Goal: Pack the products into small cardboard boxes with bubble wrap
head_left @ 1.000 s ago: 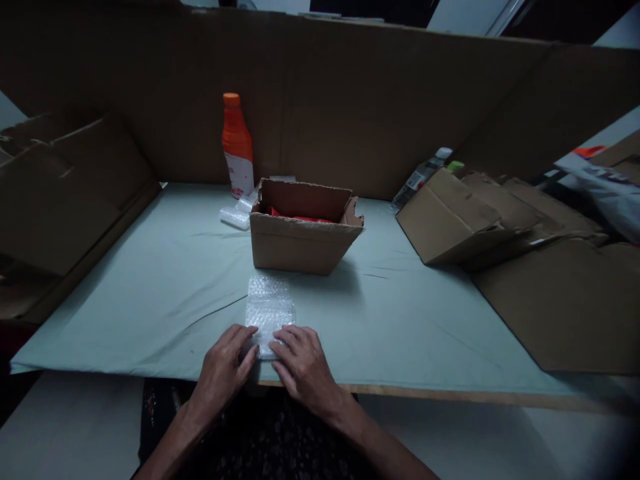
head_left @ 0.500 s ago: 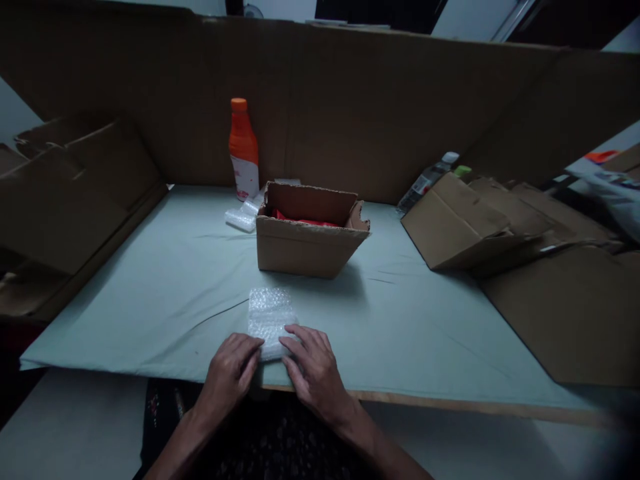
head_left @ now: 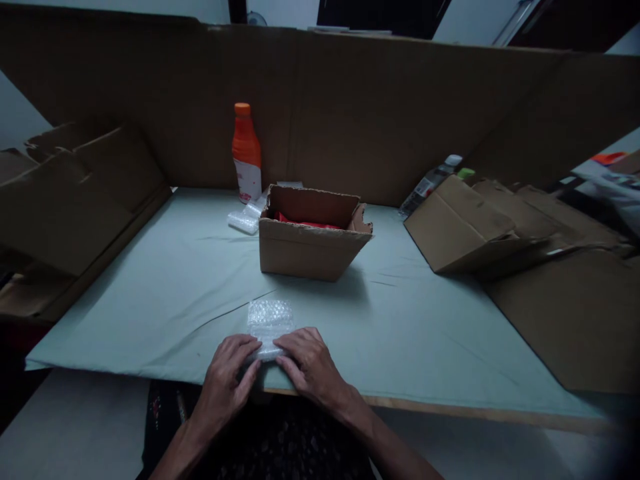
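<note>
Bubble wrap [head_left: 271, 315] | clear, dimpled, near edge apparently rolled | left hand [head_left: 228, 371], right hand [head_left: 311, 367]: pinching that edge

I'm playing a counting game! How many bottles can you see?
2 clearly: an orange bottle, standing left of the open box, and a clear bottle, tilted behind the cardboard on the right. A green cap-like thing beside it may be another; more could be hidden.
</note>
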`<state>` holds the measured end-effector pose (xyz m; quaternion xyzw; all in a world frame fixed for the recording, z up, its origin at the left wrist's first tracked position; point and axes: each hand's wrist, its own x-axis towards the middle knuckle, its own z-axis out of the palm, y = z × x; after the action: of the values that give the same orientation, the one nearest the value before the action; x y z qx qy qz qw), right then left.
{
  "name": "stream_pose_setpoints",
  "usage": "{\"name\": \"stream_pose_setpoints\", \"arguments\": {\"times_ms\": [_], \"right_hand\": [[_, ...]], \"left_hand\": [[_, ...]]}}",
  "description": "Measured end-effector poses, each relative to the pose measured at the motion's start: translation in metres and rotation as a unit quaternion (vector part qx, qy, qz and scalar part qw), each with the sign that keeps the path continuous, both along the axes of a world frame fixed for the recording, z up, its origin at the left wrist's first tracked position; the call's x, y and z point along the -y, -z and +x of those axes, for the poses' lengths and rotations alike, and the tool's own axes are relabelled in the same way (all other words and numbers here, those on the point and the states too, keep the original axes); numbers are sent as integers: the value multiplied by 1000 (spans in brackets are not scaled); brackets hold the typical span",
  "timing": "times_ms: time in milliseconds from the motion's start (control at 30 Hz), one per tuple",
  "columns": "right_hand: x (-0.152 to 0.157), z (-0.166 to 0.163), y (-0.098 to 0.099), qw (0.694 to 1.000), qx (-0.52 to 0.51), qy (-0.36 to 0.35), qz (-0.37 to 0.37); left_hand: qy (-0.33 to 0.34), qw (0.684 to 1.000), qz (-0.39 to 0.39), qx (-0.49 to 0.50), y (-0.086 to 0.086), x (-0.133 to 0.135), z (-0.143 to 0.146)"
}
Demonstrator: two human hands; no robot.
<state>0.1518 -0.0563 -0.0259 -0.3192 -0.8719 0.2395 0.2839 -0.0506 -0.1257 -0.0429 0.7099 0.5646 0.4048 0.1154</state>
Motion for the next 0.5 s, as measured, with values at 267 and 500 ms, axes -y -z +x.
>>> {"name": "stream_pose_setpoints", "arguments": {"times_ms": [267,500], "right_hand": [[5,-2,0,993,33,48,100],[-10,-4,14,994,61,36,83]], "left_hand": [[-13,999,-35,18,-2,-21,3],[-70,994,-66,47,1,-31,4]]}}
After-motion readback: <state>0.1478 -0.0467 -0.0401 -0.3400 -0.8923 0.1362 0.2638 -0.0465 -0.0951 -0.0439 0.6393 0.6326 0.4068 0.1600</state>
